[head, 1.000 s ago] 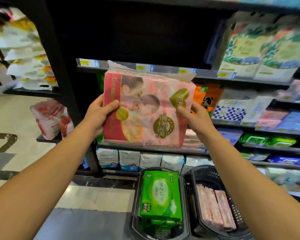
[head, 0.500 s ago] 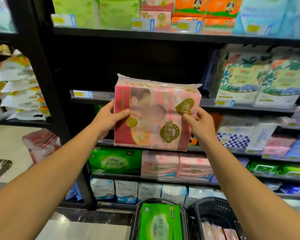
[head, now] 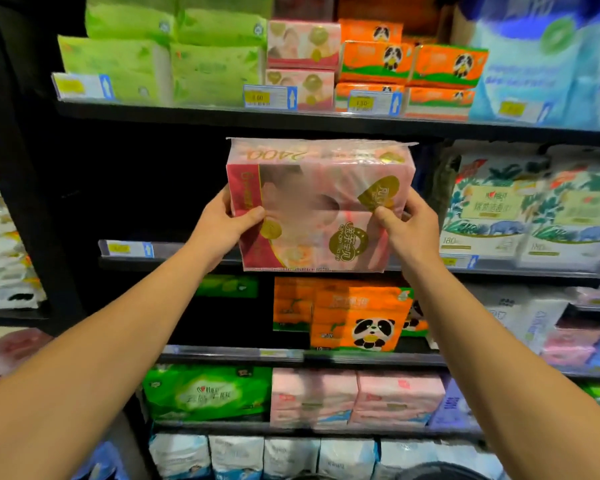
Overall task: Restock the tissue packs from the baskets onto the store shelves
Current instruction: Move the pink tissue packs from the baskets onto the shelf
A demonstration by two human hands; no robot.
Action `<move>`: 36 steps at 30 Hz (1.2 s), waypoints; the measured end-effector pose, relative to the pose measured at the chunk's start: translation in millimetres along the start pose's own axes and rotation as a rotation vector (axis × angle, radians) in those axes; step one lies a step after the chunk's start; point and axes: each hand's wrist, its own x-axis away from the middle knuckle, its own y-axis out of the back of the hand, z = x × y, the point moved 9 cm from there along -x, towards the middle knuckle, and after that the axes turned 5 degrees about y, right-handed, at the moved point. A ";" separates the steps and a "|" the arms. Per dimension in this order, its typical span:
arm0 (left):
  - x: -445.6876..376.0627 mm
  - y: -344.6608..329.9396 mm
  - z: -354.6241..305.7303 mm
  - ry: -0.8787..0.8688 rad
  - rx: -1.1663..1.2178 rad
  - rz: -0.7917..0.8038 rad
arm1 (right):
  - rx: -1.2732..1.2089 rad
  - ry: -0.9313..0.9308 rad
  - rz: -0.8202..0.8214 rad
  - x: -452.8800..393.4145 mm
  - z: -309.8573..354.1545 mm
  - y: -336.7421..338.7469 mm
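Two hands hold one pink tissue pack (head: 321, 206) upright in front of the dark middle shelf bay (head: 146, 188). Its wrapper is glossy, crinkled clear plastic over a soft block shape, printed in pink and red with gold heart badges, and a sealed seam stands up along the top edge. Gripping the pack's left edge, the left hand (head: 222, 226) has its thumb laid across the front face and its fingers hidden behind. On the other side the right hand (head: 409, 226) does the same, thumb pressed just under a gold heart, fingers curled round the back. The pack's bottom edge hangs level with the shelf lip (head: 174, 252), whose clear price strip carries a yellow label. Left of the pack the bay is dark and open; to its right stand tall packs with a leaf-and-elephant print (head: 492, 206), close beside the right hand. Above, the upper shelf (head: 291, 119) carries green, pink and orange panda packs. Below sit orange panda packs (head: 357, 318), then green and pink bundles.
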 end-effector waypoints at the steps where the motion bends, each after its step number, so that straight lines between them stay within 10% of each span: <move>1: -11.1 0.4 3.3 -0.012 -0.013 -0.002 | 0.005 0.011 -0.018 -6.0 -0.7 -4.2; 6: -59.4 1.7 18.4 -0.114 -0.096 0.037 | 0.160 -0.048 -0.139 -13.1 -30.7 -21.6; 9: -83.2 3.3 27.5 -0.202 -0.200 0.104 | -0.209 -0.272 -0.036 -6.4 -52.1 -40.8; 12: -90.3 15.7 48.7 -0.114 -0.168 0.042 | -0.546 -0.389 0.063 0.4 -44.6 -53.2; 20: -42.5 47.9 108.8 0.045 -0.201 0.035 | -0.323 -0.605 0.190 25.9 -54.1 -55.3; 22: -20.6 48.0 119.2 0.203 0.106 0.191 | -0.324 -0.645 0.301 42.0 -63.0 -68.8; 25: 10.1 43.9 133.2 0.507 0.532 0.304 | -0.306 -0.658 0.356 66.8 -87.4 -81.7; 36: 30.9 16.8 134.2 0.550 0.266 0.317 | -0.508 -0.491 0.253 103.8 -115.8 -79.9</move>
